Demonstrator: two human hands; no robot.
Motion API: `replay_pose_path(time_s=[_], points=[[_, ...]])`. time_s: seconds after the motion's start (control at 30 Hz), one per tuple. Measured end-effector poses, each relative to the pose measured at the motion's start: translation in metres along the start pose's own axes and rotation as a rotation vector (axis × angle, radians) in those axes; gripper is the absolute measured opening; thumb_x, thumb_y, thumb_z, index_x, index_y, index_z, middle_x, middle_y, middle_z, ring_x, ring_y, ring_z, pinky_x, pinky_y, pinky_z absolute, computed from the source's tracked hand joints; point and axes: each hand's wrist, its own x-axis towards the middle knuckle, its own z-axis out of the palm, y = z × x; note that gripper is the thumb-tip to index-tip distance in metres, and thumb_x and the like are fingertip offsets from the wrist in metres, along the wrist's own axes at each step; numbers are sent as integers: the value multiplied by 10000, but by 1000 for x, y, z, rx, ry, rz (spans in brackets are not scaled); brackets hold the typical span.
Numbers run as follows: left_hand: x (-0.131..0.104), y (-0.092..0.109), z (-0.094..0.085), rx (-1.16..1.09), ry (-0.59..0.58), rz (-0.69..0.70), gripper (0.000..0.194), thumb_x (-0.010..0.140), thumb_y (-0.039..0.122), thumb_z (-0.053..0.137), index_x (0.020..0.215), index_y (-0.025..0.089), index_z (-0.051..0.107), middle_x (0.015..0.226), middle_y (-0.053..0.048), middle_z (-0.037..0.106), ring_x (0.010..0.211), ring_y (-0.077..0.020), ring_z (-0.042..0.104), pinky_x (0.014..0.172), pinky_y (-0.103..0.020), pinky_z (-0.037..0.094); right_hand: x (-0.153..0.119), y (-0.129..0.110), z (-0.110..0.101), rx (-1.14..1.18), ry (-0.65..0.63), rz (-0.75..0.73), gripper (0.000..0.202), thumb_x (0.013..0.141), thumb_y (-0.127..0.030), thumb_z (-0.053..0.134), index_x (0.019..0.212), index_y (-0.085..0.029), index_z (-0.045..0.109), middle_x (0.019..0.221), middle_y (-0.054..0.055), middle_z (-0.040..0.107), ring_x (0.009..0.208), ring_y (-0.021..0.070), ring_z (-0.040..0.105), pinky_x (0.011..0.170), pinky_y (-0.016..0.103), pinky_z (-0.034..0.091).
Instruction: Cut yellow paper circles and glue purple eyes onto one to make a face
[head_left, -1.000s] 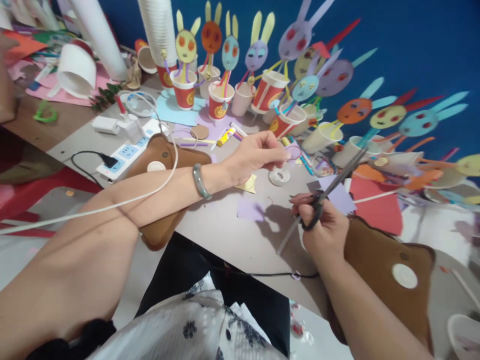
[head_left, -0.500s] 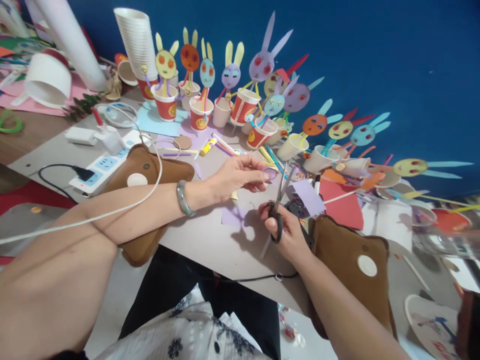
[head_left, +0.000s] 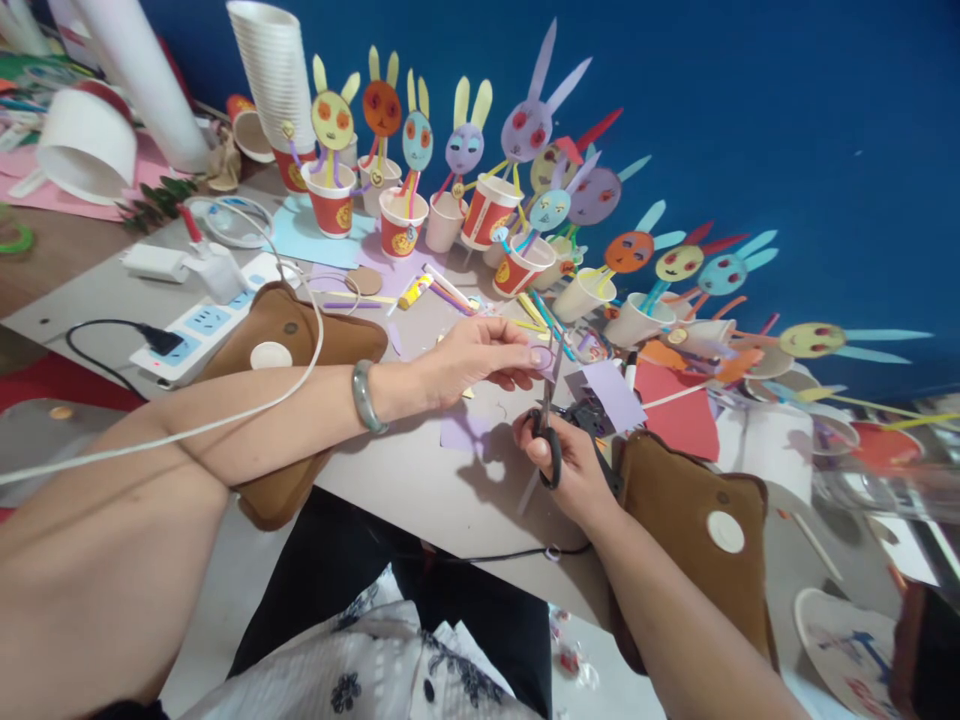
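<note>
Between thumb and fingers, my left hand [head_left: 487,358] pinches a small purple paper piece [head_left: 545,362] with a curved outline on it. A grey-green bangle circles that wrist. My right hand [head_left: 566,460] is closed round the black handles of a pair of scissors [head_left: 550,425]. The scissors point upward, and their blades are at the right edge of the paper piece. Whether the blades are cutting into it I cannot tell. Below the hands lies a purple paper scrap [head_left: 463,430] on the table.
Paper rabbit figures in paper cups [head_left: 330,205] line the blue wall. A power strip [head_left: 199,325] with cables is at the left; a white cable crosses my left forearm. Brown cushions [head_left: 697,510] lie at the table's front. Red paper [head_left: 679,405] and a purple sheet [head_left: 615,395] sit at right.
The scissors have moved left and their blades have come together at the paper piece, where before they stood apart from it. My left hand keeps its pinch.
</note>
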Motion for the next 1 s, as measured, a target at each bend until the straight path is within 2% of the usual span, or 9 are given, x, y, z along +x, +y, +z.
replay_pose_path(time_s=[0.47,1.0], points=[[2,-1,-1,68,42,29,285,741,258,822,742,154,557,680,-3,702,617,-91,657,630,-229,473,-2,8,0,23,-12,27,609,842,-784,554,657,-207,486,670,-6,509,628,148,437,604,302,342],[0,-1,-2,68,14,42,283,760,277,803,776,154,549,704,-6,703,635,-92,667,649,-227,496,-1,7,0,22,-12,44,609,839,-784,560,656,-207,491,662,-3,510,627,150,430,615,310,329]])
